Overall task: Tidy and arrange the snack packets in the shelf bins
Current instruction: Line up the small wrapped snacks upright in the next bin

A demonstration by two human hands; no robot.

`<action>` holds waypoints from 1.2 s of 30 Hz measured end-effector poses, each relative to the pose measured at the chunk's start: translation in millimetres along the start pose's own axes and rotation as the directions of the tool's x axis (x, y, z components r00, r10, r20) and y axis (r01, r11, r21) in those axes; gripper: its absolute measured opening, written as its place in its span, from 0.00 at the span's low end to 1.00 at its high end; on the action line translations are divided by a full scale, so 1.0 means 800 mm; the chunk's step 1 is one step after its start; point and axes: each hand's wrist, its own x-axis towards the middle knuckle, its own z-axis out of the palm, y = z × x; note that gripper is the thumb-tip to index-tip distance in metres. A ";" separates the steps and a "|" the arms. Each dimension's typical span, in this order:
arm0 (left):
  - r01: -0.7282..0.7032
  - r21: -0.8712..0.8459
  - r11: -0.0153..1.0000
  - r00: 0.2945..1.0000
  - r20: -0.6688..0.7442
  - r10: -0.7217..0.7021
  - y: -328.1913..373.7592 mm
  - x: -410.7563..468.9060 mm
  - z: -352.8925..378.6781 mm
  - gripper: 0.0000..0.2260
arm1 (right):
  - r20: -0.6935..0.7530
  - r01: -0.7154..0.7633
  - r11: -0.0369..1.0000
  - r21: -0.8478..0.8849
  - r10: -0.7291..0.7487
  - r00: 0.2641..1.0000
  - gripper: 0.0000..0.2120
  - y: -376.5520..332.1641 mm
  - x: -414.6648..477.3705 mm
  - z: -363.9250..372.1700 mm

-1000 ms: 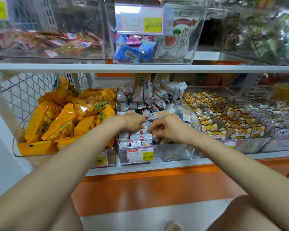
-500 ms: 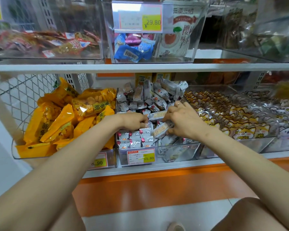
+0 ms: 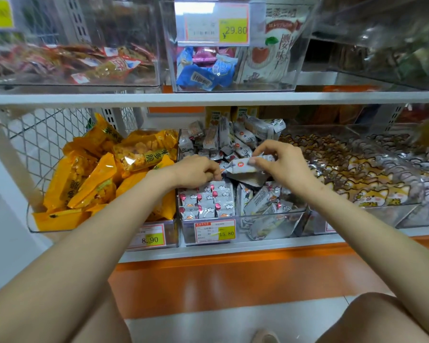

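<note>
A white store shelf [image 3: 208,252] above an orange base panel [image 3: 233,280] carries a row of clear plastic bins, with a second shelf [image 3: 134,98] of bins above it and a wire mesh panel [image 3: 35,144] closing the left end. The middle bin [image 3: 270,220], tagged 15.80 [image 3: 214,231], holds the small white snack packets [image 3: 233,139]. At its front left a neat row of packets [image 3: 208,200] stands upright, side by side, while the rest lie loosely heaped behind and to the right. The right hand [image 3: 282,164] hovers over the centre of this bin, its grip narrow, with thumb and fingertips pinching one white packet [image 3: 243,167] held roughly level above the heap. The left hand [image 3: 196,170] sits just beside it, its fingers curled down onto the tops of the upright row. Whether its grip holds a packet cannot be told. In the bin on the left lie yellow packets [image 3: 97,181] piled at angles, over a tag reading 8.90 [image 3: 150,240]. The bin on the right holds fox-print packets [image 3: 357,179] laid in overlapping rows. On the upper shelf a bin with blue packets [image 3: 206,75] carries a 29.80 tag [image 3: 216,27], and beside it on the left sit red packets [image 3: 84,63].
</note>
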 end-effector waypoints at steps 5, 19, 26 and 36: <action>-0.006 0.031 1.000 1.000 -0.011 0.006 -0.005 -0.005 -0.004 0.19 | 0.086 -0.195 0.955 0.222 0.180 0.980 0.09 -0.012 0.012 0.005; -0.011 0.020 1.000 0.999 -0.040 0.012 -0.016 -0.032 -0.007 0.20 | 0.235 -0.348 0.884 0.310 0.284 0.930 0.19 -0.022 0.026 0.004; -0.021 0.029 0.999 0.998 -0.050 0.023 -0.018 -0.033 -0.004 0.18 | 0.193 -0.300 0.901 0.315 0.248 0.949 0.16 -0.016 0.031 0.026; -0.012 -0.301 0.954 0.945 -0.316 -0.087 -0.008 -0.014 0.006 0.16 | 0.111 -0.145 0.938 0.313 0.116 0.987 0.14 -0.027 0.028 0.026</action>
